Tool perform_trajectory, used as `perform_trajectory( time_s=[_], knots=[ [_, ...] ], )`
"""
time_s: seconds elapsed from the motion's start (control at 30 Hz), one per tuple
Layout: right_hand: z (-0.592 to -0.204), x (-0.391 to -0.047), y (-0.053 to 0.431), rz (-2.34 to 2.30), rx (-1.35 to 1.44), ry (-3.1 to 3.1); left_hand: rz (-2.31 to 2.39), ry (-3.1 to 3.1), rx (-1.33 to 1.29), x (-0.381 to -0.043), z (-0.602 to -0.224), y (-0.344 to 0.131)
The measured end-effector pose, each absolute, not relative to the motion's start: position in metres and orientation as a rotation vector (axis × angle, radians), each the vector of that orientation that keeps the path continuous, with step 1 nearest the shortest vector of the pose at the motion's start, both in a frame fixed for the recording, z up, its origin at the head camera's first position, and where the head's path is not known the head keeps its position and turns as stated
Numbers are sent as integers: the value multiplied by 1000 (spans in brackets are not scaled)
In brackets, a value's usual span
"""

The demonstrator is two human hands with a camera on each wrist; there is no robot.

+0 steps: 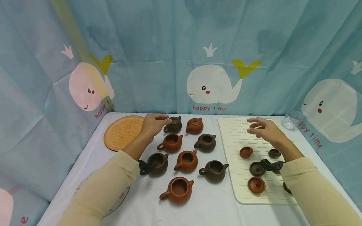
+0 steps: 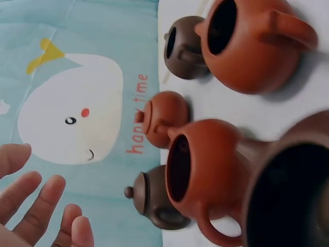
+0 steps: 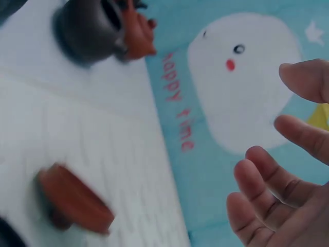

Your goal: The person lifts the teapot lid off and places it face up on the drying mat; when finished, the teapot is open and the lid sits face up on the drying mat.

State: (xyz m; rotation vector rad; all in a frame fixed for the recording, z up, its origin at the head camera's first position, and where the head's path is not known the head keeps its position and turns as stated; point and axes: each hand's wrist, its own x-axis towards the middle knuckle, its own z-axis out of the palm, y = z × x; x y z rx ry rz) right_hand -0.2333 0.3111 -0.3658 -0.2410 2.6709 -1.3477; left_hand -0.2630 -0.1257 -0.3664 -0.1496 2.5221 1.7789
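My left hand (image 1: 155, 124) hovers at the back, beside a dark brown teapot (image 1: 174, 125) that has its lid on. In the left wrist view its spread fingers (image 2: 47, 193) hold nothing and stand apart from that teapot. A lidded red-brown teapot (image 1: 195, 126) stands to the right of the dark one. Several lidless teapots, among them a red-brown one (image 1: 172, 143) and a dark one (image 1: 205, 142), stand in front. My right hand (image 1: 266, 130) is over the cream board (image 1: 231, 134), fingers loosely bent and holding nothing. Nearest below it is a red-brown lid (image 1: 246, 152).
More lids, such as a dark one (image 1: 257, 168) and a red-brown one (image 1: 256, 185), lie on the board. A clear glass cup (image 1: 291, 120) stands at the back right. An orange round mat (image 1: 120, 129) lies at the back left, and a plate (image 1: 119, 202) is partly hidden under my left sleeve.
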Motion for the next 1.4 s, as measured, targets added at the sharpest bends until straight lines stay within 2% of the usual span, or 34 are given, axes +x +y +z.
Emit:
perform_trajectory(
  time_s=[0.43,0.9,1.4],
  knots=[
    [-351,-259,268,-1488,-394,2626,1901,2466,-165,-285,-376,-92],
    [-376,-301,211,-1675,-377,2517,1757,2559,-199,-308,-407,-68],
    [-409,-324,169,-1711,-337,2539,1641,2638,-276,-318,-428,-40]
  ],
)
